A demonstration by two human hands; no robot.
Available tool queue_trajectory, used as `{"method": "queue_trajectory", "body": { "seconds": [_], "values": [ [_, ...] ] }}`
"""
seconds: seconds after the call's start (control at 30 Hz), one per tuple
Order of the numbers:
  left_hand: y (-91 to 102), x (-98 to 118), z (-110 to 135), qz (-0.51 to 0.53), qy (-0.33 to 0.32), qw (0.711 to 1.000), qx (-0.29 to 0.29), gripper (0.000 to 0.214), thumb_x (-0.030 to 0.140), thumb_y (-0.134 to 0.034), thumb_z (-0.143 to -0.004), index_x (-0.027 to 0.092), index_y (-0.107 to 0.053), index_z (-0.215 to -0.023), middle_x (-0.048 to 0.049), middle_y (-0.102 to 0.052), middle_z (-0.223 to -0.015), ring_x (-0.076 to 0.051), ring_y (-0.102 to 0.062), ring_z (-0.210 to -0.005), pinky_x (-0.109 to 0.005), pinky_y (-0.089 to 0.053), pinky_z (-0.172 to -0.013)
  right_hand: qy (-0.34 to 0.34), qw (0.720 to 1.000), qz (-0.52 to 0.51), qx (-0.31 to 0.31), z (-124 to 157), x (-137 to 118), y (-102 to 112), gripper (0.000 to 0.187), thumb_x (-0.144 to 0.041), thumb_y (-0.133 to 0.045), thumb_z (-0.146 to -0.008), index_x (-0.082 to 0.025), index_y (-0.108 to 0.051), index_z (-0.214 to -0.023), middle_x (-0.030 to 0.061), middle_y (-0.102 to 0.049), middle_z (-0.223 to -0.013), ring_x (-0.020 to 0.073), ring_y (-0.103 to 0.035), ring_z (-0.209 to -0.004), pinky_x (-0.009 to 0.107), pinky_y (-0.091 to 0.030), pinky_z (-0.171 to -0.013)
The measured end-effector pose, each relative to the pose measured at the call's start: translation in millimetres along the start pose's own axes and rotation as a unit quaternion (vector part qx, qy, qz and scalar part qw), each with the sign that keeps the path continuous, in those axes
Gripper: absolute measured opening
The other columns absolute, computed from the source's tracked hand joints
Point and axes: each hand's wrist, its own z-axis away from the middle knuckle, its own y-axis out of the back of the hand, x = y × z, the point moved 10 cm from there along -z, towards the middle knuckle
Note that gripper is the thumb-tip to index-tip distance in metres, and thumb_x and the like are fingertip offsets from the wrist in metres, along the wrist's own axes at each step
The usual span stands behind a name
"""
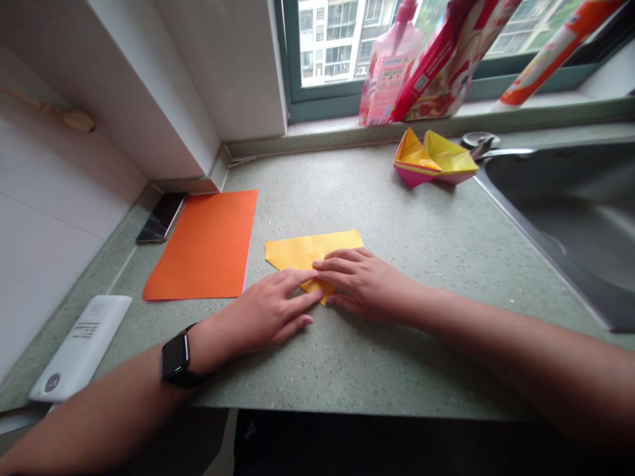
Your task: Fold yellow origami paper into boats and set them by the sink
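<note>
A folded sheet of yellow paper (292,251) lies on the counter in front of me, its narrow end pointing toward me. My left hand (278,305) rests at its lower left side, fingers stretched out and fingertips on the paper. Flat over the right part of the paper lies my right hand (364,281), its fingers extended and meeting the left fingertips near the middle. Both hands press on the sheet and neither grasps it. Part of the paper is hidden under the fingers.
Left of the yellow paper lie orange paper (203,248), a phone (161,218) and a white power bank (82,347). Folded paper boats (417,175) stand at the back, near the sink (585,218). A pink bottle (389,79) and packets line the windowsill.
</note>
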Motion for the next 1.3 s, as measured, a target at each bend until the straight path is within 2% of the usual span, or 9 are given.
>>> {"method": "queue_trajectory", "body": {
  "seconds": [0.13,0.37,0.7,0.8,1.13,1.3],
  "values": [
    [-7.0,-4.9,3.3,0.025,0.016,0.999,-0.020,0.046,0.044,-0.052,-0.115,0.023,-0.065,-0.153,-0.0222,-0.053,-0.163,-0.039,-0.057,-0.146,-0.066,-0.049,-0.123,-0.007,1.000,-0.011,0.000,-0.5,2.6,-2.1,0.042,-0.034,-0.070,-0.105,-0.022,-0.072,-0.145,0.0116,-0.073,-0.149,0.0304,-0.068,-0.132,0.052,-0.053,-0.114],
    [-6.0,-8.6,6.5,0.036,0.009,0.999,-0.040,0.047,0.045,-0.058,-0.113,0.032,-0.063,-0.158,-0.0181,-0.046,-0.169,-0.040,-0.055,-0.148,-0.068,-0.044,-0.126,-0.003,1.000,-0.005,0.003,-0.4,3.5,-3.7,0.041,-0.034,-0.070,-0.105,-0.021,-0.073,-0.144,0.0111,-0.075,-0.147,0.0304,-0.068,-0.134,0.051,-0.053,-0.114],
    [-1.6,-7.1,8.4,0.066,-0.006,0.997,-0.029,0.045,0.043,-0.059,-0.113,0.026,-0.065,-0.154,-0.0189,-0.047,-0.170,-0.039,-0.051,-0.154,-0.069,-0.039,-0.130,-0.005,1.000,-0.013,-0.006,0.2,4.5,-4.4,0.043,-0.033,-0.070,-0.104,-0.021,-0.071,-0.145,0.0120,-0.074,-0.148,0.0299,-0.067,-0.135,0.051,-0.052,-0.116],
    [-1.4,-7.3,9.3,0.066,-0.009,0.997,-0.027,0.042,0.042,-0.060,-0.113,0.028,-0.067,-0.152,-0.0188,-0.045,-0.171,-0.039,-0.050,-0.155,-0.071,-0.038,-0.130,-0.007,1.000,-0.015,-0.010,0.3,4.9,-4.9,0.044,-0.032,-0.071,-0.103,-0.020,-0.071,-0.145,0.0122,-0.074,-0.148,0.0305,-0.066,-0.136,0.052,-0.051,-0.116],
    [-2.6,-3.4,7.6,0.053,-0.013,0.996,-0.064,0.048,0.045,-0.069,-0.108,0.029,-0.067,-0.153,-0.0207,-0.042,-0.171,-0.044,-0.047,-0.155,-0.073,-0.039,-0.128,-0.007,1.000,-0.021,-0.013,-0.4,4.5,-4.3,0.044,-0.032,-0.071,-0.102,-0.017,-0.073,-0.144,0.0142,-0.074,-0.148,0.0316,-0.066,-0.135,0.053,-0.051,-0.116],
    [0.0,-6.7,8.5,0.060,-0.012,0.998,-0.029,0.043,0.043,-0.061,-0.112,0.027,-0.068,-0.151,-0.0205,-0.048,-0.167,-0.040,-0.051,-0.152,-0.070,-0.042,-0.127,-0.014,0.999,-0.030,-0.010,0.7,5.4,-4.3,0.045,-0.033,-0.071,-0.103,-0.021,-0.072,-0.146,0.0131,-0.073,-0.149,0.0318,-0.066,-0.135,0.054,-0.050,-0.116]
  ]
}}
